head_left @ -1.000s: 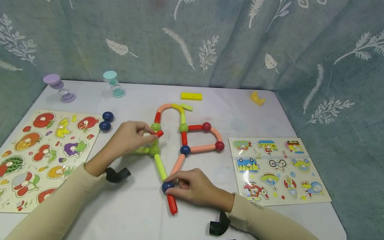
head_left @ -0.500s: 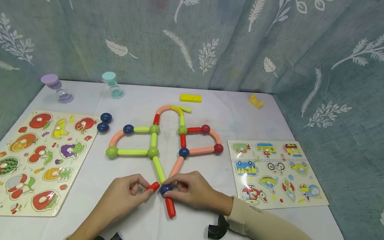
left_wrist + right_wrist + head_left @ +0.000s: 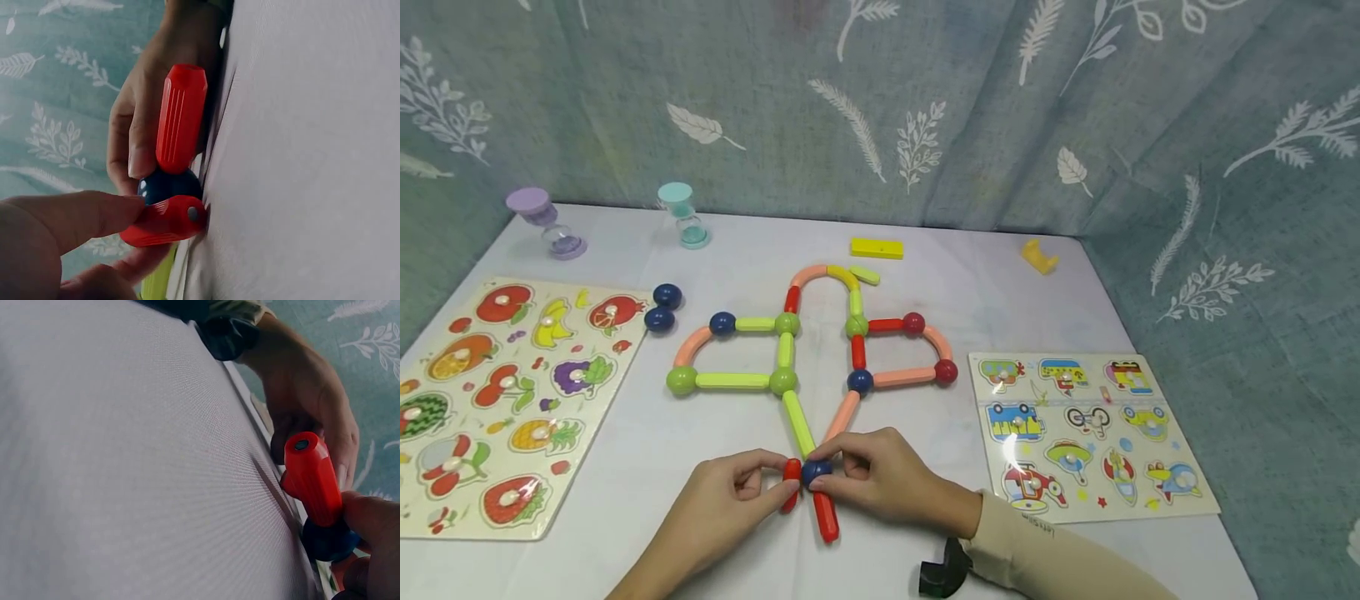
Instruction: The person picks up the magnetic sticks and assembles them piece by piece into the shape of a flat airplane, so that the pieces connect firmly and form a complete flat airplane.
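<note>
My left hand pinches a short red magnetic stick between thumb and finger, just left of a dark blue ball. That ball is pinched by my right hand. A second red stick extends from the ball toward me; a grey disc shows in its end in the right wrist view. Green and salmon sticks run from the ball up into a flat figure of sticks and balls, with a looped part on each side and an arch on top. In the left wrist view the held red stick lies against the ball.
A fruit puzzle board lies left, with two dark blue balls at its corner. A vehicle puzzle board lies right. Two sand timers, a yellow block and a small yellow piece are at the back.
My left hand has come from the figure's upper left down to the blue ball, bringing the red stick, which has turned to point toward me. My right hand keeps its hold on the ball.
</note>
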The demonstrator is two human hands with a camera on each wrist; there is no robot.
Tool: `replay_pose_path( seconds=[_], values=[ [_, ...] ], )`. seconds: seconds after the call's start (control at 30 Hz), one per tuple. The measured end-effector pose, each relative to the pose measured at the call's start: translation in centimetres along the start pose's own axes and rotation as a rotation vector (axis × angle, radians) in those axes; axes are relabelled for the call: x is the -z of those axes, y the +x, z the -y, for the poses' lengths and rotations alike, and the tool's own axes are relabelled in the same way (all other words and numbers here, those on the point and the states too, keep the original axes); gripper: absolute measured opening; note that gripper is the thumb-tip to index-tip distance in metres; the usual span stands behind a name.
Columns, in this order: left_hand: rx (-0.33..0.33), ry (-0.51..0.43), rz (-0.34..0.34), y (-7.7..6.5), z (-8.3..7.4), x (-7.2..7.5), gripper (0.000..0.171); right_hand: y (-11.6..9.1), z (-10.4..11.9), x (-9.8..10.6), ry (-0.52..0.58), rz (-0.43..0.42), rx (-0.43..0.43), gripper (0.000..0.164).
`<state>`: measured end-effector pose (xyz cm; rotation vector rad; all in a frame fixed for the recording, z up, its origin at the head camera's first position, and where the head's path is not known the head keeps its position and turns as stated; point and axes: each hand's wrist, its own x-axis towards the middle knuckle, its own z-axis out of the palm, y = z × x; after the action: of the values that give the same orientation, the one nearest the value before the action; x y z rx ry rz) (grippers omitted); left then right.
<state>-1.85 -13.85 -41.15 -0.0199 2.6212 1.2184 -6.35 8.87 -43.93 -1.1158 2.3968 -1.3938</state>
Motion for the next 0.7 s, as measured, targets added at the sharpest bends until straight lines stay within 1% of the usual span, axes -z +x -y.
replay_pose_path(
  seconds=[0.07, 0.1, 0.13, 0.2, 0.27, 0.37, 0.5, 0.63, 0.7],
  values=[
    [0.015, 0.008, -0.003, 0.0, 0.0, 0.0, 0.028, 0.0, 0.0, 0.0, 0.001, 0.003, -0.002, 0.027],
    [0.034, 0.012, 0.005, -0.1, 0.0, 0.0, 0.028, 0.0, -0.1, 0.0, 0.000, 0.004, 0.000, 0.027],
    [0.052, 0.013, 0.018, -0.2, 0.0, 0.1, 0.027, 0.0, -0.1, 0.0, 0.001, 0.004, -0.001, 0.027],
    [0.067, 0.025, 0.059, -0.3, -0.1, 0.2, 0.026, 0.0, -0.1, -0.1, 0.001, 0.005, 0.001, 0.027],
    [0.056, 0.033, 0.097, -0.5, -0.1, 0.2, 0.025, 0.0, -0.1, -0.1, -0.001, 0.005, 0.004, 0.027],
    [-0.005, 0.043, 0.129, -0.8, -0.3, 0.1, 0.024, 0.0, -0.2, -0.1, -0.003, 0.005, 0.007, 0.027],
    [-0.067, 0.106, 0.115, -1.0, -0.6, -0.1, 0.022, -0.1, -0.3, -0.1, -0.007, 0.001, 0.015, 0.027],
    [-0.066, 0.180, 0.080, -1.0, -0.8, -0.2, 0.020, 0.0, -0.3, -0.1, -0.007, -0.001, 0.019, 0.027],
    [-0.049, 0.188, 0.067, -1.0, -0.9, -0.3, 0.020, 0.0, -0.3, 0.0, -0.005, -0.002, 0.018, 0.027]
  ],
)
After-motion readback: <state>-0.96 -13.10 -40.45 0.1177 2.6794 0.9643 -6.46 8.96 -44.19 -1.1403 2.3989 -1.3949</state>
